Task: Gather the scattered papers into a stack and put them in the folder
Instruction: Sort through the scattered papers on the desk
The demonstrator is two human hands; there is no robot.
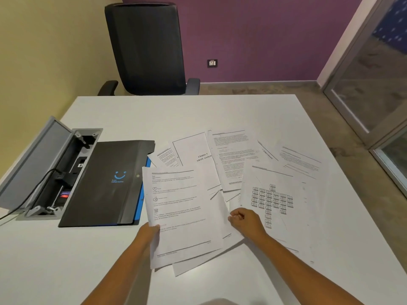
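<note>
While the left hand [149, 233] pinches the near-left edge of a few gathered sheets [182, 214], the right hand [246, 221] curls its fingers on the right edge of a sheet beneath them. More papers [259, 164] lie fanned across the white table [66, 260]. The black folder [105, 183] lies closed just left of them.

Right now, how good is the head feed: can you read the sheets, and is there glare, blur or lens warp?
Head view: light is soft and even, with no glare on the white table; the left hand holds the nearest sheet, whose body text is too soft to read; only the "Chapter 4" page has a legible heading; wide-angle warp bends the table edges.
</note>
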